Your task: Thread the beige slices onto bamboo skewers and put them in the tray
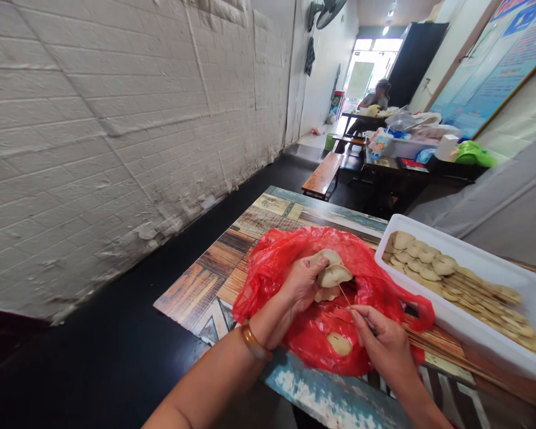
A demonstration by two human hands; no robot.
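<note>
My left hand point(301, 285) grips pale, round, flat slices point(334, 275) by their edge, thumb on top; what kind of food they are I cannot tell. My right hand point(379, 333) pinches a thin wooden skewer point(345, 294), whose far end meets the slices. Both hands are over an open red plastic bag point(272, 262) spread on the table. Another loose slice point(339, 344) lies on the bag between my wrists. To the right, a white tub point(469, 250) holds rows of skewered slices point(429, 262).
Bare skewers point(464, 357) lie on the wood-patterned table point(192, 286), beside the tub. A wooden bench point(324, 173) stands beyond it. Farther back, a cluttered table point(390, 164) carries bags and green dishes point(473, 154). A person point(377, 98) sits at the far table. A white brick-patterned wall point(138, 119) runs along the left.
</note>
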